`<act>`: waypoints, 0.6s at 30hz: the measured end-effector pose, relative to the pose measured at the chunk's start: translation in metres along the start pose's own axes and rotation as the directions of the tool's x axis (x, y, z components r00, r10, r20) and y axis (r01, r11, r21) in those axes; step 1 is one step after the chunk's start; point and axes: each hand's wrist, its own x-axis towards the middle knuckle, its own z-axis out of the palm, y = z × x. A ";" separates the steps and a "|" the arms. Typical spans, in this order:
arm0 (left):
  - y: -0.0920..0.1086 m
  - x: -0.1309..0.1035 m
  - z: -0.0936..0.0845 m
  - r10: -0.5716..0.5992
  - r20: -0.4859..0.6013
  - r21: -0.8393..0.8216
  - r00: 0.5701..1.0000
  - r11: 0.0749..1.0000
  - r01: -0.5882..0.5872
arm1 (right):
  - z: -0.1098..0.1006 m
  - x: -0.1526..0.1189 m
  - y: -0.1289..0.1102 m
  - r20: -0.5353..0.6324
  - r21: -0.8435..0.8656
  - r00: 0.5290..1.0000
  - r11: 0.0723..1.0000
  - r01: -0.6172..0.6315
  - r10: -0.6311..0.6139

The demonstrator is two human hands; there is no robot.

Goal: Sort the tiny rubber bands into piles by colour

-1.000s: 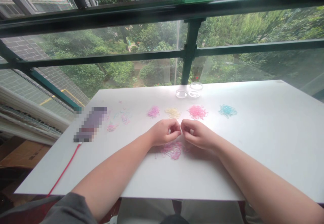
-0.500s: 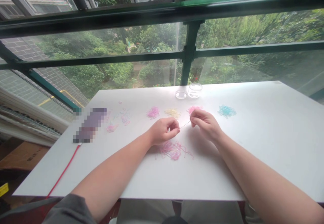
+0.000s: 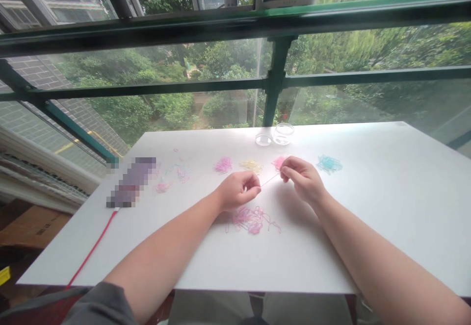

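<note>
A thin, pale rubber band (image 3: 270, 180) is stretched in a straight line between my two hands, above the white table. My left hand (image 3: 241, 189) pinches its near end between thumb and fingertips. The far end sits in the closed fingers of my right hand (image 3: 300, 175). Just below my left hand lies a loose heap of pink and purple rubber bands (image 3: 253, 219). Beyond the hands are a purple pile (image 3: 222, 164), a yellow pile (image 3: 250, 166), and a pink pile (image 3: 278, 163) partly covered by my right hand. A teal pile (image 3: 329, 163) lies farther right.
Clear round containers (image 3: 283, 134) stand at the back of the white table (image 3: 386, 207). On the left, mixed small bands (image 3: 182, 174) lie beside a pixelated dark object (image 3: 132, 183) with a red cable (image 3: 91, 249). A green-framed window borders the far edge.
My right hand has moved slightly right, and the rubber band between the hands is stretched longer. My left hand stays nearly in place. The view has tilted a little.
</note>
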 end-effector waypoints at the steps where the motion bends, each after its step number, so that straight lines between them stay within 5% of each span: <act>1: 0.000 0.000 0.000 0.001 0.000 -0.002 1.000 1.000 -0.001 | 0.000 0.000 0.000 -0.002 0.009 1.000 1.000 -0.005 0.005; 6: -0.001 -0.001 -0.001 0.008 0.003 0.000 1.000 1.000 -0.008 | 0.006 -0.003 -0.002 0.084 0.010 0.996 1.000 0.006 -0.007; 14: -0.003 -0.002 -0.001 0.010 -0.003 0.036 1.000 0.999 -0.010 | -0.008 0.005 0.001 -0.061 0.013 0.998 0.999 -0.031 0.032; 18: -0.003 -0.001 -0.002 0.015 -0.007 0.039 1.000 0.999 -0.015 | -0.001 0.000 0.002 0.169 -0.018 0.985 0.999 -0.040 0.042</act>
